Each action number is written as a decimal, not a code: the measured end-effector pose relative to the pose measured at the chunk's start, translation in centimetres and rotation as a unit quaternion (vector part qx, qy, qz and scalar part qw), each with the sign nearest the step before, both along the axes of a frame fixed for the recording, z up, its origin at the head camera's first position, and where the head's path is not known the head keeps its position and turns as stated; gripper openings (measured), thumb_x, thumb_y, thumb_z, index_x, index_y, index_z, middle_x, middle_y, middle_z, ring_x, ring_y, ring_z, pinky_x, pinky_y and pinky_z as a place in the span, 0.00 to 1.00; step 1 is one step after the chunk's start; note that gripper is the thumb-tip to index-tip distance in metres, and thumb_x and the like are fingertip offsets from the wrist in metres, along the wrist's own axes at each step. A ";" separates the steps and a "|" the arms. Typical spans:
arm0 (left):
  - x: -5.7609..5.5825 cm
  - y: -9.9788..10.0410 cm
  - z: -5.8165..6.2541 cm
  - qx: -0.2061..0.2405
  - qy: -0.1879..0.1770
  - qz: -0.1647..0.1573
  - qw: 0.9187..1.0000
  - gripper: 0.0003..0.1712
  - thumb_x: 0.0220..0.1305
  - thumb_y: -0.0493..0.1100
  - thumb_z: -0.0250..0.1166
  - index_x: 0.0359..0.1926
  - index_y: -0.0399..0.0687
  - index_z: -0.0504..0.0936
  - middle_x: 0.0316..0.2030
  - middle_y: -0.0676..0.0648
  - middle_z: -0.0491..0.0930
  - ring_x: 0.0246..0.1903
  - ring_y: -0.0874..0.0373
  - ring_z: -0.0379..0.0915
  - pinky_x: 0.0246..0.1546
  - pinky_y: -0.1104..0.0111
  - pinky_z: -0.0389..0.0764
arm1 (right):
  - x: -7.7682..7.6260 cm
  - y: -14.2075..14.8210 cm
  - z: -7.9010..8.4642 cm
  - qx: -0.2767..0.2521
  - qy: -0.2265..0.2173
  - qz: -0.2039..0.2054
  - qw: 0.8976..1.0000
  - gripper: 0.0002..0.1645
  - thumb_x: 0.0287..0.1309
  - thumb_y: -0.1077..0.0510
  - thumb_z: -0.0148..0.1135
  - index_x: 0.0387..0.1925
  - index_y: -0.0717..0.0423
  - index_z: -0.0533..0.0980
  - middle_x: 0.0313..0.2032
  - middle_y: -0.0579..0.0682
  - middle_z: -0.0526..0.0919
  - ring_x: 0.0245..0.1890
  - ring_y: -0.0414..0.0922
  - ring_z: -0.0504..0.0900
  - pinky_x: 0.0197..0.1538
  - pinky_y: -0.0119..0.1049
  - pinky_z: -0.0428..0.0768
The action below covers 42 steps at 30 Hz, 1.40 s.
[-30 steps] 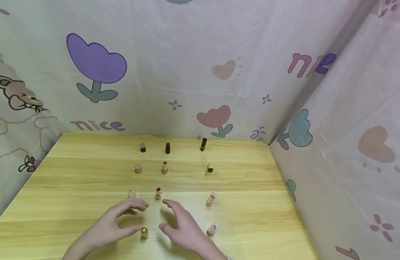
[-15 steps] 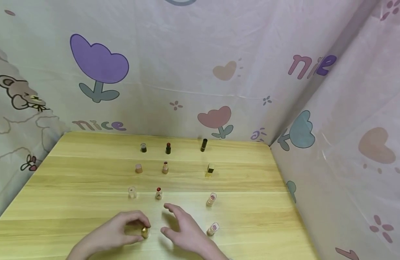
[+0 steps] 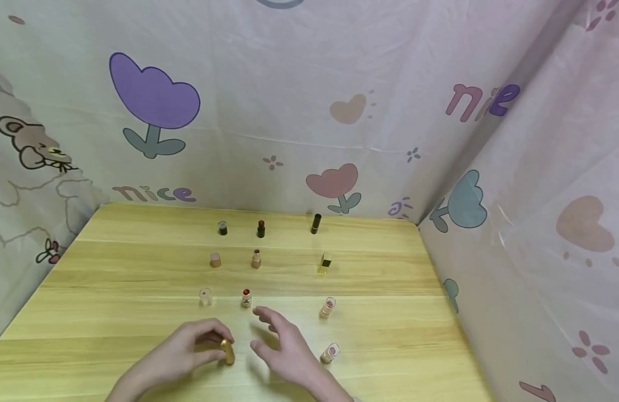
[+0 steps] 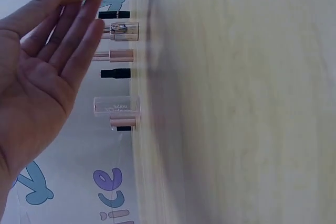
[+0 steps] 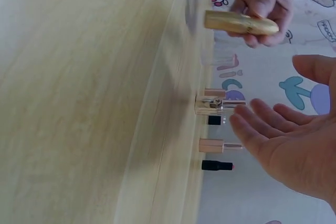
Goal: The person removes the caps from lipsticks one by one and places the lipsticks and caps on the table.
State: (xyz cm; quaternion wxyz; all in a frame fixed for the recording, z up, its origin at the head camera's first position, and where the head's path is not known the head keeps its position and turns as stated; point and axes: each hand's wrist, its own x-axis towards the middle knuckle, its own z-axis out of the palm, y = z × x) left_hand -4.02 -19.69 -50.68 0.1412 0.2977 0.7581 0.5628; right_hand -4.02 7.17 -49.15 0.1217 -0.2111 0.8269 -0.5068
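Tube (image 5: 231,22) — shiny gold, 1 end rounded, the other flat

On the table (image 3: 113,290), three caps (image 3: 216,260) were ranged back to front at the left, with three uncapped lipsticks (image 3: 256,259) set just to their right. Farther right, four closed tubes (image 3: 325,263) were lined up back to front. Before the caps and lipsticks, a lipstick case (image 3: 229,354) was held by the left hand (image 3: 186,350); the right hand (image 3: 288,350) was placed between it and the foremost closed tube (image 3: 330,353). The table was backed by a hanging sheet (image 3: 269,100).
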 end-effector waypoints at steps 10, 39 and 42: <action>-0.1 1.2 1.1 0.056 0.033 0.072 0.995 0.16 0.66 0.35 0.71 0.53 0.45 0.82 0.48 0.43 0.85 0.48 0.57 0.86 0.52 0.66 0.88 | -0.5 -0.9 0.0 -0.011 0.019 0.012 1.000 0.36 0.71 0.51 0.63 0.74 0.56 0.66 0.70 0.50 0.75 0.68 0.47 0.75 0.70 0.44 0.77; -0.5 2.2 1.6 0.085 0.037 0.113 0.989 0.15 0.63 0.32 0.72 0.50 0.42 0.82 0.46 0.42 0.85 0.45 0.56 0.87 0.48 0.63 0.89 | -0.7 -1.3 0.4 0.028 -0.006 0.054 0.998 0.14 0.71 0.55 0.66 0.53 0.56 0.83 0.44 0.41 0.89 0.41 0.28 0.82 0.46 0.23 0.82; -0.5 2.1 1.7 0.085 0.030 0.107 0.990 0.15 0.64 0.32 0.71 0.51 0.41 0.82 0.46 0.39 0.84 0.46 0.56 0.87 0.48 0.63 0.89 | -0.7 -1.3 0.5 0.022 -0.014 0.052 0.998 0.13 0.70 0.55 0.66 0.52 0.56 0.84 0.42 0.40 0.89 0.39 0.28 0.82 0.43 0.22 0.82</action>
